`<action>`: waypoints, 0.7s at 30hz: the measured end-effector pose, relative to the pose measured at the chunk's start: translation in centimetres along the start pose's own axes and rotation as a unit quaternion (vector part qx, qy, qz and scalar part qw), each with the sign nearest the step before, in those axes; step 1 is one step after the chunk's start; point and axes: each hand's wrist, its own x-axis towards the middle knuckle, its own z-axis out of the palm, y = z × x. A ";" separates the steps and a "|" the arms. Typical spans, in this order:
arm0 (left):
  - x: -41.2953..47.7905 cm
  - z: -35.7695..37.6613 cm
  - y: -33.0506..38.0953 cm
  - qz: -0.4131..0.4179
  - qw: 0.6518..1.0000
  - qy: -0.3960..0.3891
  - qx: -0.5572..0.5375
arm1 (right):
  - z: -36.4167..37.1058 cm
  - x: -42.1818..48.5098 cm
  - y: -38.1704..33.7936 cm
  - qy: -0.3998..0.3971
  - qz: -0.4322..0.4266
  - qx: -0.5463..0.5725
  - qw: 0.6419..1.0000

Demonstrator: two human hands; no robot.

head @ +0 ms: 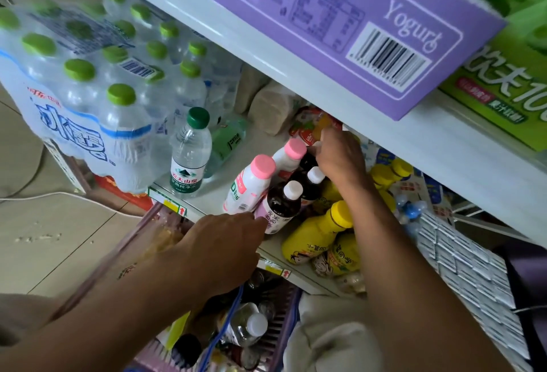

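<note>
Left hand (225, 241), fingers straight, steadies front dark bottle (281, 207) at shelf (217, 189) edge; right hand (340, 161) grips rear dark bottle (307, 162), probably straightening the row between pink bottles (251, 182) and yellow bottles (316, 229).

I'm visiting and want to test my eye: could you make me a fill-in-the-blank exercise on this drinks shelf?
The dark bottle nearest the left hand has a ___ cap.
The two white bottles beside it have ___ caps.
The purple box overhead reads ___.
The lone water bottle has a dark ___ cap.
Missing words: white, pink, Yogurt, green.
</note>
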 end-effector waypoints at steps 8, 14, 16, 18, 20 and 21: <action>0.9 -0.8 1.8 0.014 1.000 0.005 -0.021 | -2.0 -1.8 0.5 -0.009 -0.015 0.060 0.998; 3.5 0.7 4.8 -0.001 0.985 0.086 -0.153 | -5.6 -8.8 2.8 0.052 -0.011 0.114 0.992; 4.5 1.1 5.8 0.005 0.974 0.095 -0.205 | -6.0 -10.9 4.1 0.033 -0.026 0.128 0.991; 5.3 1.4 7.0 0.012 0.965 0.102 -0.242 | -6.0 -12.3 5.1 -0.008 -0.029 0.092 0.995; 6.0 1.8 8.0 -0.013 0.959 0.115 -0.259 | -5.5 -12.9 5.7 -0.027 -0.028 0.040 0.998; 6.3 2.1 8.4 -0.035 0.958 0.120 -0.260 | -5.1 -13.0 5.9 -0.027 -0.029 0.025 0.999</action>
